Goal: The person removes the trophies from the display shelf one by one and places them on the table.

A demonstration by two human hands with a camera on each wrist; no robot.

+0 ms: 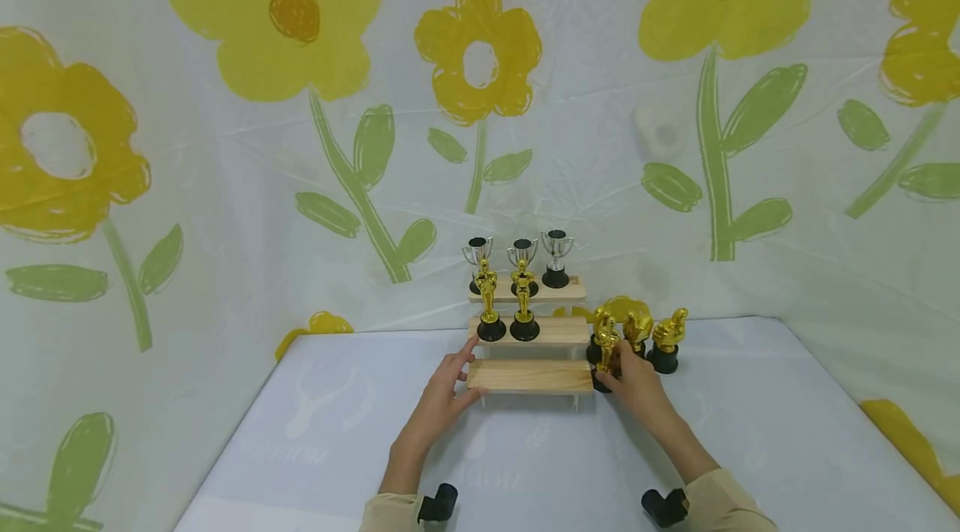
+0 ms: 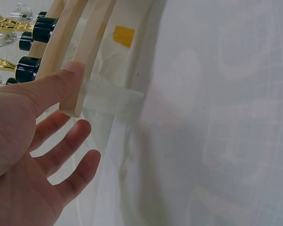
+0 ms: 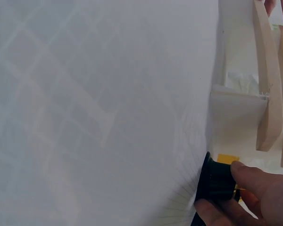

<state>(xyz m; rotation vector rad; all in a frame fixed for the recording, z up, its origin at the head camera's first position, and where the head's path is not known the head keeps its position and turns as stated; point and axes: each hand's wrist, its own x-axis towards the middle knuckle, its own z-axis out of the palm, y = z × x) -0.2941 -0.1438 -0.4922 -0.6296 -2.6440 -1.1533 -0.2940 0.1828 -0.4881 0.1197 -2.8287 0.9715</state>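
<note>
Head view is bright, w/ soft, even light; shadows are weak, esp. on the table (image 1: 337, 465) below the shelf (image 1: 529, 376). Small glints sit on the gold statues (image 1: 523, 298) & silver cups (image 1: 557, 245). Both wrist views are dimmer, bluish-grey and somewhat hazy, w/ fine detail soft. There the shelf looks bent, as w/ wide-lens distortion. In R wrist view, the black base (image 3: 218, 180) is v. dark, little detail; streaky shadow lies beside it.
</note>
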